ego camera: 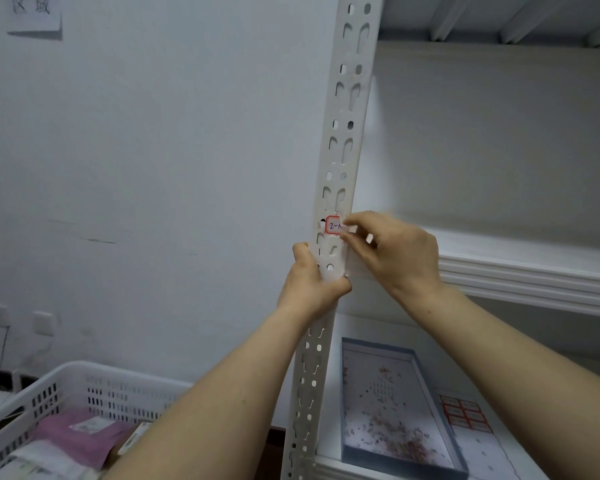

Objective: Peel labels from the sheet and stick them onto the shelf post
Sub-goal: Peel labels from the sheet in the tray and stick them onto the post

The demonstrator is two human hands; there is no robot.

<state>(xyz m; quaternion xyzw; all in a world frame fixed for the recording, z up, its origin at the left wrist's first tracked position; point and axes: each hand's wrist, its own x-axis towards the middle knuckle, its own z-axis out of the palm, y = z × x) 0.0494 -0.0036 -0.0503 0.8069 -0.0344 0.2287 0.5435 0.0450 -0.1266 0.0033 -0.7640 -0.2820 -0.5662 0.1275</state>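
Note:
A white perforated shelf post (347, 109) runs up the middle of the view. A small red-bordered label (334, 225) with blue handwriting lies against the post at mid height. The fingertips of my right hand (392, 252) pinch and press the label's right edge, hiding part of it. My left hand (310, 280) is wrapped around the post just below the label. The label sheet (466, 414), with several red-bordered labels, lies on the lower shelf at the right.
A white shelf board (534, 271) juts out to the right of the post. On the lower shelf sits a shallow blue-rimmed box lid (388, 407) strewn with small scraps. A white slotted crate (84, 396) with pink and white packets stands at lower left, against the wall.

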